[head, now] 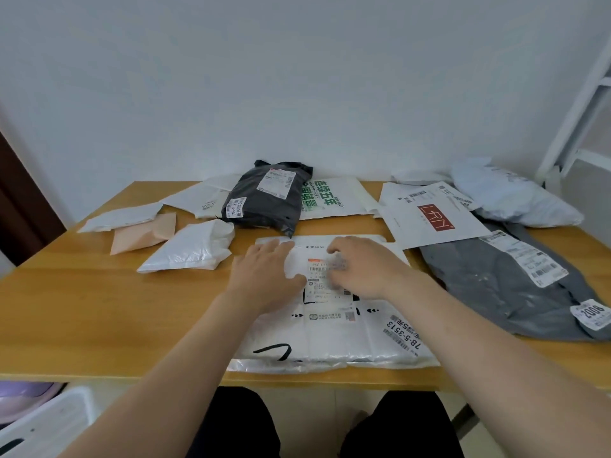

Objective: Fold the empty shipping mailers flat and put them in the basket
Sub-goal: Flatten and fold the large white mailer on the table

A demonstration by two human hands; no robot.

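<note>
Fingers (269, 251) of left hand (264, 276): straight, close together, lying flat on the far-left part of the big white mailer (330, 338), thumb out toward the shipping label (325, 285). It presses and grips nothing.

Fingers (334, 249) of right hand (363, 269): bent, tips down on the label area. They are motion-blurred, so I can't tell whether they pinch the film or only press it.

The mailer lies spread out mid-desk in front of the person, with no fold in it yet. Its near edge sits close to the desk (99, 309) edge.

Risks, as I judge them:
- The film looks slick. Both hands bear on the far half, so a push could slide the whole sheet instead of creasing it.
- Trapped air would make the fold spring open. Flatten it before folding.
- The near edge is close to the drop, so a pull toward the body could tip it off onto the lap.
- The LRN-printed mailer (433, 216) has a corner just beside the far-right corner, maybe overlapping. It could get dragged along.
- The folded white mailer (191, 247) sits near the left hand, and a wide sweep would knock it.
- The white basket (49, 424) is low on the left, below desk level. A loosely held fold could open on the way down.
</note>
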